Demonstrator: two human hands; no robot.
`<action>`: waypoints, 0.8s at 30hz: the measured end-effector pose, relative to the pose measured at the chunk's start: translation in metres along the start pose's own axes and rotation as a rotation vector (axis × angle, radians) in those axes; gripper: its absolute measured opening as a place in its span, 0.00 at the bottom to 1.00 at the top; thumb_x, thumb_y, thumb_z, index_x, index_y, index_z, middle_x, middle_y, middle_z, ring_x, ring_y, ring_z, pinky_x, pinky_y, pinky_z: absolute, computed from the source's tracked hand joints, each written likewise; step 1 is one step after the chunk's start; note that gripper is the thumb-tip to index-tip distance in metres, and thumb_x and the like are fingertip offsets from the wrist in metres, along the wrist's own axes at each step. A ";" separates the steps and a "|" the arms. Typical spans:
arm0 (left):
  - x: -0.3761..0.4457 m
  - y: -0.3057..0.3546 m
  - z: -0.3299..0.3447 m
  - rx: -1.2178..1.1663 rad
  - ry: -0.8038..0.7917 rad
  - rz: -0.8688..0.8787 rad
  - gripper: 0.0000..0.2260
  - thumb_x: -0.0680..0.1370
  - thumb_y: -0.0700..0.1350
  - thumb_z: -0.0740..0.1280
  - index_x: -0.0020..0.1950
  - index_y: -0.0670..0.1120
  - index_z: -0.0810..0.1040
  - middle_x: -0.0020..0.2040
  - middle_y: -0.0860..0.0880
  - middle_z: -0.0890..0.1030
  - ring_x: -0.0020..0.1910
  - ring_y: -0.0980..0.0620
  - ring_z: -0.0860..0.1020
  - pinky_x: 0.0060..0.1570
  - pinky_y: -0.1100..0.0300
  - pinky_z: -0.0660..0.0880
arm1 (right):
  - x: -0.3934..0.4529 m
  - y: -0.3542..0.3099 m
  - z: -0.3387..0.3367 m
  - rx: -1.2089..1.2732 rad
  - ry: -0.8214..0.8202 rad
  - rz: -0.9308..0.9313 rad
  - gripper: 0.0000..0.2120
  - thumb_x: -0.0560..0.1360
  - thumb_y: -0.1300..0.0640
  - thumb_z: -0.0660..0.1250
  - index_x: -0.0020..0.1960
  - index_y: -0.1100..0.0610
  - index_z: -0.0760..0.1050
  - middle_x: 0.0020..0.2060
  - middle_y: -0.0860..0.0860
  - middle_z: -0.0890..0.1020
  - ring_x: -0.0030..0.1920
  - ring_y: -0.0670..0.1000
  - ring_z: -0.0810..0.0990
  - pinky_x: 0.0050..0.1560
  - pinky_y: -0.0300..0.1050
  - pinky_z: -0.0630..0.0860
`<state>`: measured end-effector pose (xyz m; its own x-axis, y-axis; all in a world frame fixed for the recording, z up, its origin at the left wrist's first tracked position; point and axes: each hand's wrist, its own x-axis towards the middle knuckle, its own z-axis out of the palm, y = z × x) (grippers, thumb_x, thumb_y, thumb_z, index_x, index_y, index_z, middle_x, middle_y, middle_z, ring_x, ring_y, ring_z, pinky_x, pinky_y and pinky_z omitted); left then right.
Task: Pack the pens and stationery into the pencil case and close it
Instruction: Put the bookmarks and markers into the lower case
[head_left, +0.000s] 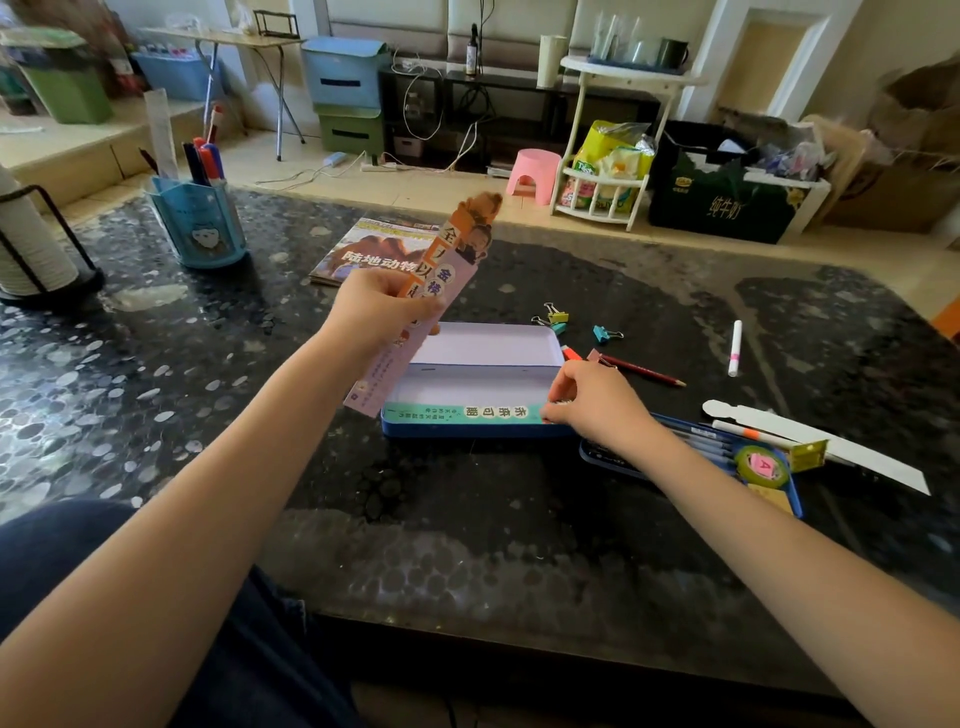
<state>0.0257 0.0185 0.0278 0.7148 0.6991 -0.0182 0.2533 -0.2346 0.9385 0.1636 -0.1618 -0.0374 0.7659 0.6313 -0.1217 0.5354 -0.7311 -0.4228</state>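
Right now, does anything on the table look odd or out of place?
Nothing looks damaged or spilled. The pencil case lies open and empty, while binder clips, a red pencil and a white pen lie scattered beyond it. The left hand holds a long bookmark tilted over the case.

A dark, speckled, glossy tabletop (208, 395) carries everything. At its far left stand a blue pen holder (200, 228) and a black wire rack of paper cups (31, 249); a picture book (371, 249) lies beyond the middle. The open tin pencil case (467, 400) sits at the centre. Right of it lie binder clips (607, 333), a red pencil (644, 370), a white pen (734, 348), a blue tray (727, 457) of stationery and a white bookmark (831, 447).
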 end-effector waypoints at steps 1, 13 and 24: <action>-0.001 -0.001 0.002 0.023 -0.020 0.004 0.03 0.73 0.45 0.72 0.40 0.50 0.79 0.37 0.50 0.83 0.35 0.56 0.81 0.39 0.58 0.77 | 0.000 0.000 0.001 -0.044 -0.004 -0.013 0.08 0.70 0.53 0.73 0.45 0.52 0.76 0.47 0.49 0.79 0.52 0.51 0.77 0.52 0.51 0.78; -0.009 -0.005 0.026 0.309 -0.344 -0.029 0.06 0.68 0.43 0.76 0.41 0.44 0.81 0.34 0.51 0.83 0.31 0.56 0.83 0.32 0.65 0.75 | -0.004 -0.036 -0.033 0.817 0.110 -0.181 0.10 0.76 0.54 0.67 0.54 0.58 0.73 0.43 0.53 0.82 0.40 0.46 0.81 0.30 0.36 0.77; -0.004 -0.004 0.021 0.309 -0.404 -0.006 0.09 0.77 0.47 0.67 0.46 0.42 0.80 0.42 0.45 0.85 0.36 0.50 0.83 0.34 0.62 0.76 | -0.003 -0.022 -0.031 0.758 0.193 -0.178 0.14 0.72 0.65 0.71 0.56 0.57 0.73 0.38 0.55 0.83 0.34 0.45 0.82 0.34 0.35 0.79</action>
<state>0.0353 0.0026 0.0167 0.8922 0.3983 -0.2128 0.3957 -0.4627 0.7933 0.1607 -0.1555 -0.0003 0.7772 0.6151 0.1328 0.3206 -0.2054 -0.9247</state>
